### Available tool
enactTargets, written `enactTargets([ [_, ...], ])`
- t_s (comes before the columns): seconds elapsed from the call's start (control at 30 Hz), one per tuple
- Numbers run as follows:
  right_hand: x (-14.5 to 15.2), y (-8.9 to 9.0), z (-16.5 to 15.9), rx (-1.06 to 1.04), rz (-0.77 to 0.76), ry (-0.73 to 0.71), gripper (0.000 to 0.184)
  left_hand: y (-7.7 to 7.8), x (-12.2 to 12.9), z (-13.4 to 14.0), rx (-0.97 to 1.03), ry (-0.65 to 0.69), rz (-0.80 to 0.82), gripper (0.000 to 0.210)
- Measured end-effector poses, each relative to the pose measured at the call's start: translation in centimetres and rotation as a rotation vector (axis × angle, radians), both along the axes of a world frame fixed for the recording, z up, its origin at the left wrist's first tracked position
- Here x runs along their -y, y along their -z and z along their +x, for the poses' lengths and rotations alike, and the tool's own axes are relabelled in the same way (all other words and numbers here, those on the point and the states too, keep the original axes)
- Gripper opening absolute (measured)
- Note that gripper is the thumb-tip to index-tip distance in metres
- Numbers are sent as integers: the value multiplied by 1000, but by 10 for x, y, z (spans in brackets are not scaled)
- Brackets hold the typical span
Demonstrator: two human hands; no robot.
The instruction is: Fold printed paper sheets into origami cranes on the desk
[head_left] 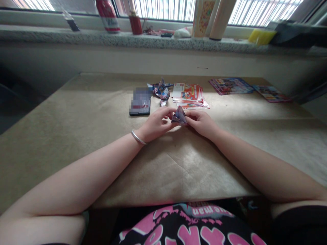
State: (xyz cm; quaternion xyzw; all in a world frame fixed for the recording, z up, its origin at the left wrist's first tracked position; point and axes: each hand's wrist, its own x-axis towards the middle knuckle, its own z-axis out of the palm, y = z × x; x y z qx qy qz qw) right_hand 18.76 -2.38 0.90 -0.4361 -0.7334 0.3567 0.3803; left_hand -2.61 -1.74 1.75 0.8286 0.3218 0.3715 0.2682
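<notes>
Between my two hands, just above the table, is a small folded paper piece, purple-blue with a pointed top. My left hand pinches its left side with thumb and fingers; a silver bangle circles that wrist. On the other side, my right hand grips the paper's right corner between thumb and fingertips. Beyond my left hand lie several folded paper figures in blue and red print. A stack of red and white printed cards rests behind the folded piece.
A dark phone with a blurred screen lies left of the paper figures. Colourful printed sheets are at the back right of the table. On the stone windowsill stand a red can, a red lighter-like container and bottles.
</notes>
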Motion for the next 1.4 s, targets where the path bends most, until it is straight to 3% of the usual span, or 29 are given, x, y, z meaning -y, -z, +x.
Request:
enactTargets([
  [0.17,4,1,-2,-168,-19,45,25,-3,3,3,-33,-6,-35,20],
  [0.3,9,0,-3,-155,-13,-1,32,-2,5,5,-19,-21,-24,18],
  [0.47,8,0,-7,-198,-17,21,28,0,3,7,30,-58,-30,17],
  [0.87,9,1,-17,-295,-149,16,32,9,-1,12,336,-1,-320,34],
  [1.2,4,7,-18,-329,-160,8,29,14,-5,12,212,-19,-220,29],
  [1.4,6,10,-15,-189,-61,-9,20,13,-6,11,279,-49,-105,36],
])
